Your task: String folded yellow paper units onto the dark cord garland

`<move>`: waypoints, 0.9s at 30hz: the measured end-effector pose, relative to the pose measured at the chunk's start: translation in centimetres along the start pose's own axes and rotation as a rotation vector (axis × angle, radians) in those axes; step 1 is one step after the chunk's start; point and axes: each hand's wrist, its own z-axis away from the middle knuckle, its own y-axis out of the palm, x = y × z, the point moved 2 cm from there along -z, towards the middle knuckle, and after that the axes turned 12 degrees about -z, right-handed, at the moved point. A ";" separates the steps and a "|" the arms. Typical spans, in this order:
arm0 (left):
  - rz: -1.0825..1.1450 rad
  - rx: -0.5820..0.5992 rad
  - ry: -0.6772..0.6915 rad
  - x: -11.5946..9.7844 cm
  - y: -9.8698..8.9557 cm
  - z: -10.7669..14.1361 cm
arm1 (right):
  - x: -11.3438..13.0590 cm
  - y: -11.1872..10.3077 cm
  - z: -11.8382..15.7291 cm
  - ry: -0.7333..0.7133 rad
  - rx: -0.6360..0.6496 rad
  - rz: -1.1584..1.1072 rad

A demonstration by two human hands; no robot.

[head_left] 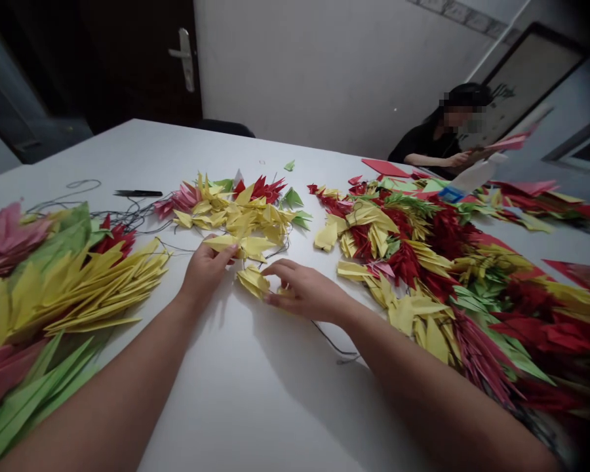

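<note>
My left hand [209, 265] pinches a yellow paper crane [250, 247] between thumb and fingers, a little above the white table. Just below and to the right, my right hand [305, 288] has its fingers curled round the edge of another yellow folded-paper crane [252, 280]. A dark string [275, 252] runs by these cranes, and more of it trails on the table under my right forearm. Beyond my hands lies a cluster of yellow cranes [236, 216] with some red, pink and green ones. The right fingertips are partly hidden by the paper.
Bundles of yellow cranes [83, 288] lie at the left, and a large multicoloured heap [423, 262] covers the right. A slim black tool [137, 193] rests beside tangled dark string [122, 216]. Across the white table [211, 400], another person [435, 141] at the back right handles pink paper.
</note>
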 end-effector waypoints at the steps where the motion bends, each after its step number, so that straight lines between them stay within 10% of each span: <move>1: -0.005 0.034 0.023 -0.2 0.0 0.1 | 0.1 0.3 -0.1 -0.023 -0.005 0.026; 8: -0.117 0.203 0.050 -0.9 -0.1 1.0 | 0.5 0.9 -1.3 -0.089 0.003 0.201; 15: -0.289 0.386 0.171 -1.2 0.4 1.7 | 0.0 -3.8 2.5 -0.077 0.061 -0.179; 20: -0.502 0.212 0.352 -0.8 0.5 1.0 | -0.5 -5.6 1.1 -0.119 -0.106 -0.336; 27: -0.601 -0.240 0.359 -0.8 -0.5 1.0 | -2.3 -0.3 -2.9 0.077 -0.365 -0.833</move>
